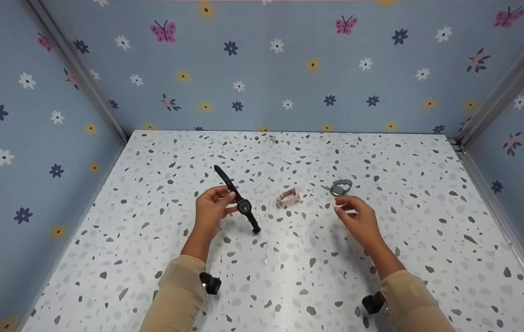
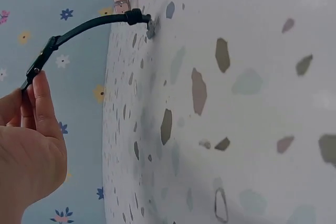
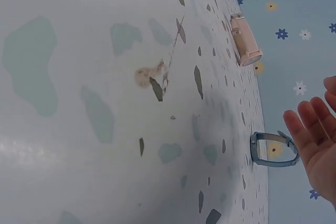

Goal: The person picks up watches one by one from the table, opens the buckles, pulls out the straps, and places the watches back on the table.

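Observation:
A black wristwatch [image 1: 244, 206] with its strap unbuckled is pinched between the thumb and fingers of my left hand [image 1: 212, 206]. In the left wrist view the watch's strap [image 2: 97, 22] stretches away from the fingertips, its buckle end close to the tabletop. My right hand [image 1: 358, 220] holds nothing; its fingers are loosely bent just in front of a grey-blue wristwatch [image 1: 341, 186]. That watch stands on its side with its strap looped, seen also in the right wrist view [image 3: 275, 150]. Between the hands sits a pink wristwatch [image 1: 288, 197], its strap fastened in a loop.
The white speckled table [image 1: 289, 276] has a blue wall [image 1: 266, 69] with flowers and butterflies behind it and similar walls at both sides. A small black camera [image 1: 211, 283] is worn at the left wrist, another camera [image 1: 373, 304] at the right.

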A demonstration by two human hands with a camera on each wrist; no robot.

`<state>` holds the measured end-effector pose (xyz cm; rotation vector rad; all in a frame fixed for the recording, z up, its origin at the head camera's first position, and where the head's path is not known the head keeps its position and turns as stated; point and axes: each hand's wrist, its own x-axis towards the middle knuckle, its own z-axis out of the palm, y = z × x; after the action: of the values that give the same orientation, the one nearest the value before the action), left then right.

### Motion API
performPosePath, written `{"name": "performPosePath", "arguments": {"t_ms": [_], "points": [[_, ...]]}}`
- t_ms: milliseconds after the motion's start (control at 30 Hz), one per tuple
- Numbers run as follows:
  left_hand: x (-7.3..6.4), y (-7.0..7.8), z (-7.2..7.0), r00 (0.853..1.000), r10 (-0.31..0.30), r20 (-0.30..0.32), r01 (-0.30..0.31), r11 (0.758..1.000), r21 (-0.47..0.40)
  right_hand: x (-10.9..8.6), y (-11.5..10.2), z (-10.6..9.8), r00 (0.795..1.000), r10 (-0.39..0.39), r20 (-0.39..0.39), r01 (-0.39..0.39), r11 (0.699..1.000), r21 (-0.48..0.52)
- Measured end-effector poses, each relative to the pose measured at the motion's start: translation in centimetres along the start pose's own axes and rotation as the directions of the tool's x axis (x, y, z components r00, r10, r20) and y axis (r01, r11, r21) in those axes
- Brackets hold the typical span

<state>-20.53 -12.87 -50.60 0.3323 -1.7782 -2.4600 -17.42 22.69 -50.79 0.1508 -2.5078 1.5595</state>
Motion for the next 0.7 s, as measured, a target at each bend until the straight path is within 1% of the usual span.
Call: {"name": "performPosePath", "arguments": {"t_ms": [133,267,400,500,600,700], "points": [[0.8,-0.2,-0.9,1.0,-0.015,-0.026,0.016,0.999,0.036,0.1,0.3,-0.1,1.0,0.006,-0.02,-0.006,1.0,-0.02],[1.6,-0.5,-1.7,0.998,-0.033,-0.059,0.037,0.997,0.071,0.3,0.7,-0.1,0.998,-0.007,-0.068,0.004,0.999,-0.043],[2.2,-0.9,-2.4,0.995,-0.043,-0.092,0.05,0.996,0.073,0.6,1.1,-0.2,0.993,-0.033,-0.11,0.024,0.996,-0.089],[2.5,-1.2,-2.8,0.992,-0.054,-0.114,0.06,0.997,0.054,0.7,1.4,-0.4,0.992,-0.051,-0.119,0.037,0.992,-0.12],[2.7,-1.5,-3.1,0.988,-0.067,-0.138,0.077,0.995,0.064,0.8,1.6,-0.5,0.991,-0.067,-0.117,0.05,0.989,-0.137],[2.8,-1.7,-3.4,0.984,-0.08,-0.159,0.096,0.991,0.097,0.9,1.8,-0.7,0.991,-0.078,-0.11,0.06,0.985,-0.16]]}}
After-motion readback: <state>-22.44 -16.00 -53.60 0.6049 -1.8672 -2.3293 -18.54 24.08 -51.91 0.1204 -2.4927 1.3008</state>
